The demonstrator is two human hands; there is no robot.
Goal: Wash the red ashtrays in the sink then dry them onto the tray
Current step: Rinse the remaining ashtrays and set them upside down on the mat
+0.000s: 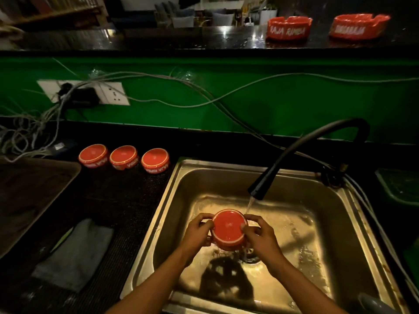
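Both hands, left [196, 232] and right [260, 237], grip an upturned red ashtray [229, 228] over the sink [335, 234], fingers curled round its sides, water from the black tap [257, 192] hitting its rim, three more ashtrays [124, 157] lined up on the table left of the sink.

Sink [181, 177] is the landmark. Its right half is open basin, but the black faucet [301, 150] arcs over the back-right corner. Left of it, three upside-down ashtrays [124, 157] crowd the back counter, a grey cloth [74, 254] lies nearer.
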